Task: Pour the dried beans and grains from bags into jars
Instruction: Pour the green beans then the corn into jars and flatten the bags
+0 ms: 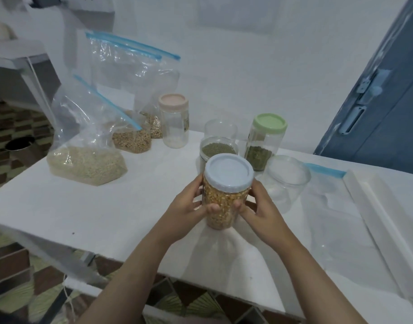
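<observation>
Corn jar (225,197) sits clasped between left hand (185,210) and right hand (259,212).

Jars, six: blue-lidded (227,191), green-lidded (265,142), pink-lidded (174,120), three lidless (218,149) (220,129) (286,181). Filled zip bags, three: (84,141) (130,97) (157,106). Flat empty bag (336,206), one. Hands, two: (184,211) (261,211).

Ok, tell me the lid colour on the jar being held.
Pale blue lid, on the jar of yellow kernels; shown best in the head view.
</observation>
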Demonstrator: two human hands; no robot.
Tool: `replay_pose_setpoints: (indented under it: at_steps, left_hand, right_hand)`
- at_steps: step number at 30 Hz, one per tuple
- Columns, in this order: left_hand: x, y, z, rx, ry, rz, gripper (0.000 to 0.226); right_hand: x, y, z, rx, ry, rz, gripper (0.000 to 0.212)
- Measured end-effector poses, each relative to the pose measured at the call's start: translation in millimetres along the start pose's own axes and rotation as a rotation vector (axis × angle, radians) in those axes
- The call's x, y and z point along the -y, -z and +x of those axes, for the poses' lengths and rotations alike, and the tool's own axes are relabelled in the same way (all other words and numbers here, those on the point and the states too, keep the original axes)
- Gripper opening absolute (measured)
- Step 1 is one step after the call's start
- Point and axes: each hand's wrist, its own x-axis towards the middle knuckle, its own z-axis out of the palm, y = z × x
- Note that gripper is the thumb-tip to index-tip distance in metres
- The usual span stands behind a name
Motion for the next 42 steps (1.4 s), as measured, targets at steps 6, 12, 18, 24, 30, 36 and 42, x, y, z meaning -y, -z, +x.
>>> replay_pose_setpoints:
  at_steps: [6,12,18,24,30,36,42]
  left_hand:
    - [1,35,7,0.089,-0.015,0.036,0.081]
    - [2,92,18,0.133,-0.016,0.051,0.081]
    - [20,154,41,0.167,0.007,0.028,0.083]
    - [24,196,79,0.201,-0.015,0.007,0.079]
    - [31,226,113,0.231,0.003,0.031,0.092]
    - [23,234,118,0.212,-0.007,0.032,0.069]
    - [-10,236,139,-0.039,-0.024,0.034,0.057]
  right_hand:
    - [17,-27,7,-0.072,0.026,0.079,0.070]
    - [29,-81,29,-0.139,0.026,0.080,0.076]
    - [30,-132,73,-0.198,0.040,0.053,0.078]
    - [30,-152,130,-0.212,0.022,0.001,0.076]
    - [28,-165,173,-0.227,0.009,-0.017,0.066]
    - [24,-171,185,-0.245,-0.020,-0.056,0.081]
    - [58,-146,205,-0.499,-0.088,0.062,0.061]
